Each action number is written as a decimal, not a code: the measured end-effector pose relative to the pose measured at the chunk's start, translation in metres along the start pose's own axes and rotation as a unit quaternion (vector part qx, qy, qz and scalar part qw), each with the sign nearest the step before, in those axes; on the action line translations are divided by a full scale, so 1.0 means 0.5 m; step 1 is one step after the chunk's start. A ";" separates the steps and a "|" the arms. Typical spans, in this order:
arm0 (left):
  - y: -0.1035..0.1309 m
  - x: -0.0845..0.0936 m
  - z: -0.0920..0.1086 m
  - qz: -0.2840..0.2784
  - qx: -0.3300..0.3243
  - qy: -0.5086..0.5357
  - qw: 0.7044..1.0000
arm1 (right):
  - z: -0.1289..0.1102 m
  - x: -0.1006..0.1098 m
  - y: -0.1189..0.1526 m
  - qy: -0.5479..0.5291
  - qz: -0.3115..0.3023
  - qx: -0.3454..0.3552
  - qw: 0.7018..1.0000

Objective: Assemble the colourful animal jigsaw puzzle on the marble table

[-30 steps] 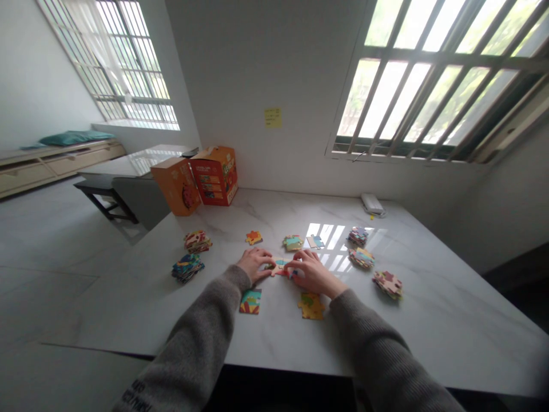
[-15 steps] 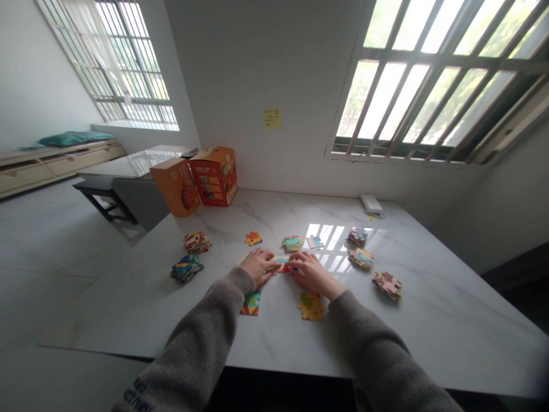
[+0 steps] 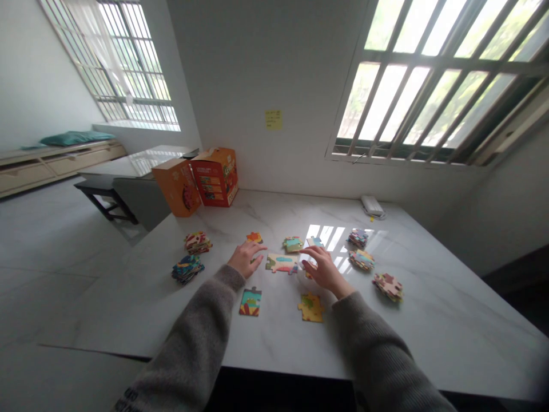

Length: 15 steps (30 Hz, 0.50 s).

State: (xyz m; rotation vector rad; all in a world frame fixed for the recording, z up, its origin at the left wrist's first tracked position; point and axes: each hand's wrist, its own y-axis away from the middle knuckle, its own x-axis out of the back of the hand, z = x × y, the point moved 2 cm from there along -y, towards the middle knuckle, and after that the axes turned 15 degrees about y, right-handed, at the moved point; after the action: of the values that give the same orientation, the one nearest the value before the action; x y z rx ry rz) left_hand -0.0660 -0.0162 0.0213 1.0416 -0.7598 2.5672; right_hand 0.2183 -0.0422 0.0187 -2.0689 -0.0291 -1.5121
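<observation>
Two joined puzzle pieces [image 3: 282, 263] lie flat on the white marbled table [image 3: 274, 337], in cream with blue and red patches. To their left is my left hand [image 3: 247, 258], fingers apart and holding nothing; it partly covers an orange puzzle piece [image 3: 254, 236]. My right hand [image 3: 321, 268] hovers to the right, open, with a piece partly hidden beneath it. A stack of puzzle pieces [image 3: 293, 244] sits just behind the joined pair. Nearer me lie a teal and red piece [image 3: 250, 302] and a yellow piece [image 3: 311, 308].
Stacks of puzzle pieces stand at left, one reddish [image 3: 198, 242] and one dark blue [image 3: 187, 269]. More stacks are at right, including a pinkish one [image 3: 388, 286]. Two orange boxes [image 3: 215, 177] and a white device [image 3: 371, 206] stand at the table's back.
Both hands have let go of the joined pieces and drawn apart, left hand leftward and right hand rightward. The joined pair now shows between them.
</observation>
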 end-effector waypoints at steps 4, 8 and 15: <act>0.012 0.007 -0.012 -0.004 0.017 -0.009 1.000 | 0.046 0.013 0.015 -0.019 0.016 -0.039 0.999; 0.015 -0.001 -0.019 -0.005 0.019 -0.001 1.000 | 0.063 0.009 0.023 -0.010 0.001 -0.049 0.999; 0.013 0.040 -0.031 0.073 0.010 0.032 0.997 | 0.066 -0.008 0.028 0.023 -0.024 -0.046 0.998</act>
State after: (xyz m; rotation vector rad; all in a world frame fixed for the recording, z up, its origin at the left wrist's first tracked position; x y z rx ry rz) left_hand -0.0916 -0.0118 0.0234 0.9377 -0.8233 2.7227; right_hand 0.2503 -0.0377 0.0025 -2.1191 0.0095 -1.6167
